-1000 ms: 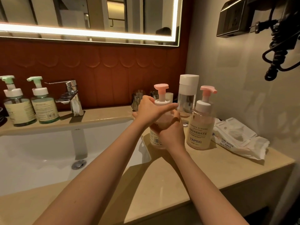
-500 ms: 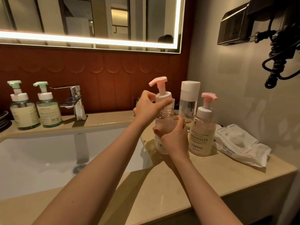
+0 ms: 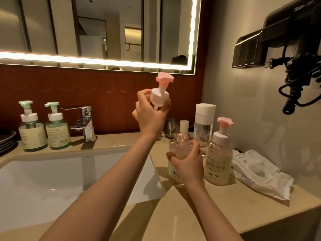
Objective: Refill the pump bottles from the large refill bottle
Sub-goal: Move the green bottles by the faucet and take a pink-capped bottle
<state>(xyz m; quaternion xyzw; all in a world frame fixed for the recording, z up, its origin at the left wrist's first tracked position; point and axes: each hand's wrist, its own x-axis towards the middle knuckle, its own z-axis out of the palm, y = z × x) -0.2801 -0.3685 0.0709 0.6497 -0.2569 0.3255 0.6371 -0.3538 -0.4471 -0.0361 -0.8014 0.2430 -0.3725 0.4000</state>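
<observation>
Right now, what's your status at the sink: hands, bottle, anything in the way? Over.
Left grip holds the pink-topped white pump head aloft. Right grip steadies the open clear pink bottle. Second pink pump bottle stands close beside.

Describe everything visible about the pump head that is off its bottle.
The pump head looks plastic: pink nozzle on a white stem, wide white collar, short white tube below. Slightly blurred and tilted, it is in the air, gripped round the collar by the left hand, clear of the open bottle lower right.

Pink pump head — bottle perhaps pinkish
</observation>
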